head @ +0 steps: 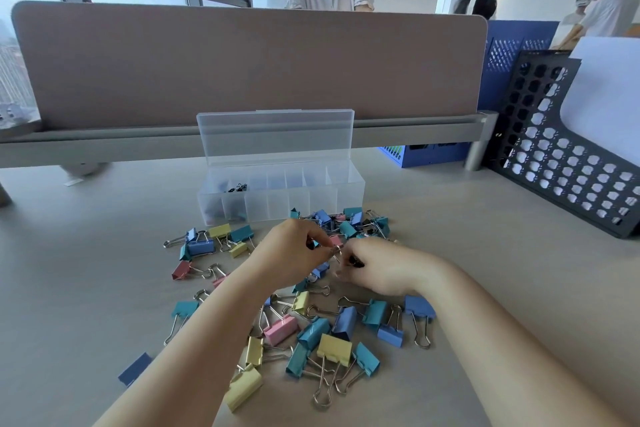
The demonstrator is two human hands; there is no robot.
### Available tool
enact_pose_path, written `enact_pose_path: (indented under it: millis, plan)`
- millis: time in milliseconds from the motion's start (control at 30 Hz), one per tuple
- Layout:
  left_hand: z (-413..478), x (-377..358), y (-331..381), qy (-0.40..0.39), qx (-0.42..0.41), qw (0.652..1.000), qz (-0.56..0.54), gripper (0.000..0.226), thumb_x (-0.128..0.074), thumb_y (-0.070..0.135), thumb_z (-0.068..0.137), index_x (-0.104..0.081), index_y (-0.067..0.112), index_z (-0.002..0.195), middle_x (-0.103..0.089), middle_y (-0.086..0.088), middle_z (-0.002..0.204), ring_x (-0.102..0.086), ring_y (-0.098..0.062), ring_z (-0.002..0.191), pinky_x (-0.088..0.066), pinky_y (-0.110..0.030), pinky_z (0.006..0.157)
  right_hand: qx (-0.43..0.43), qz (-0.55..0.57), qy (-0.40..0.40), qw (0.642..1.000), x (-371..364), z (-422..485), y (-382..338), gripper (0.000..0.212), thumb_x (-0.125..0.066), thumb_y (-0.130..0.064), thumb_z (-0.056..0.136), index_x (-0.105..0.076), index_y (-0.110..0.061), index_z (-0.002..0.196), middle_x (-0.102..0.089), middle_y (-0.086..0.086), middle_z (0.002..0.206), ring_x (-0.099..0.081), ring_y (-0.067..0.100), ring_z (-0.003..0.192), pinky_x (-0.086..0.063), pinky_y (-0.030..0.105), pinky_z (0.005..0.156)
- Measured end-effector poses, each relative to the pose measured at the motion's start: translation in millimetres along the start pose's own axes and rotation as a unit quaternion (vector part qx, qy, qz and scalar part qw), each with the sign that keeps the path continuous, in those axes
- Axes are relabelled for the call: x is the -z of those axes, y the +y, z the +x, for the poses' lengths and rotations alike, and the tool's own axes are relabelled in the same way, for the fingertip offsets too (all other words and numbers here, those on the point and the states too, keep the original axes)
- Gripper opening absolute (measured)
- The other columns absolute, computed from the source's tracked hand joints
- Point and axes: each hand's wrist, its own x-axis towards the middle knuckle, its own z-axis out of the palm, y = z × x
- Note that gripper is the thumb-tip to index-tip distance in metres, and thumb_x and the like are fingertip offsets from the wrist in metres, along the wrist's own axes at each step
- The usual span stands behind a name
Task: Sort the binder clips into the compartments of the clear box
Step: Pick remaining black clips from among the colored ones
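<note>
My left hand [294, 253] pinches a small clip's wire handle; my right hand [377, 270] grips a small black clip [356, 262]. Most binder clips [311, 333] remain loose on the worktop [86, 270]. The clear box [280, 194] holds few, in its left compartments only.

Approx counts: 2 hands, left hand [294, 253] + right hand [377, 267]. 1 clear box [280, 198], 1 lid, approx 7 compartments. Binder clips [322, 333]: 40+ loose, exact no. unclear. 1 mesh rack [568, 149].
</note>
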Motion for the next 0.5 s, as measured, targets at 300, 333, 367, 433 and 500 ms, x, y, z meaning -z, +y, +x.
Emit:
enact_pose_path:
  millis: [300,333,367,433,500]
  plan:
    - [-8.2,-3.3,11.3,0.007,-0.018,0.992,0.123,0.026,-0.052,0.031,0.095,-0.061,0.039,0.118,-0.06,0.011,0.09,-0.056,-0.01,0.08,-0.043,-0.023,0.062,-0.02,0.322,0.092,0.942,16.2,-5.2,32.9,0.023,-0.045,-0.024,0.098,-0.05,-0.006,0.084,-0.04,-0.002,0.055,-0.029,0.01,0.044,-0.021,0.02,0.039]
    - [-9.4,-4.9,13.1,0.004,-0.026,0.987,0.157,0.03,-0.05,0.032,0.096,-0.057,0.041,0.124,-0.064,0.011,0.104,-0.06,-0.013,0.093,-0.045,-0.024,0.067,-0.02,0.438,0.095,0.894,19.3,-6.4,38.4,0.021,-0.043,-0.02,0.098,-0.047,-0.008,0.081,-0.038,-0.003,0.052,-0.025,0.009,0.041,-0.017,0.018,0.036]
    - [-10.2,-6.5,14.3,-0.001,-0.035,0.982,0.183,0.032,-0.049,0.033,0.097,-0.055,0.043,0.127,-0.063,0.012,0.118,-0.059,-0.014,0.106,-0.047,-0.024,0.071,-0.014,0.535,0.098,0.839,21.3,-6.9,44.2,0.022,-0.04,-0.017,0.097,-0.045,-0.009,0.077,-0.036,-0.003,0.052,-0.022,0.008,0.039,-0.014,0.018,0.034]
    - [-9.8,-7.7,15.3,-0.012,-0.044,0.976,0.214,0.032,-0.049,0.034,0.097,-0.054,0.044,0.127,-0.06,0.012,0.127,-0.057,-0.014,0.114,-0.046,-0.024,0.071,-0.003,0.647,0.105,0.755,22.8,-5.8,53.9,0.024,-0.037,-0.016,0.096,-0.044,-0.01,0.074,-0.035,-0.001,0.053,-0.022,0.006,0.038,-0.014,0.015,0.032]
    - [-8.8,-7.0,16.5,-0.016,-0.046,0.974,0.222,0.028,-0.049,0.035,0.097,-0.058,0.042,0.122,-0.062,0.012,0.123,-0.059,-0.013,0.109,-0.044,-0.022,0.066,0.005,0.7,0.102,0.706,23.0,-4.1,58.4,0.024,-0.036,-0.016,0.095,-0.045,-0.011,0.073,-0.036,0.0,0.053,-0.025,0.005,0.038,-0.017,0.013,0.029]
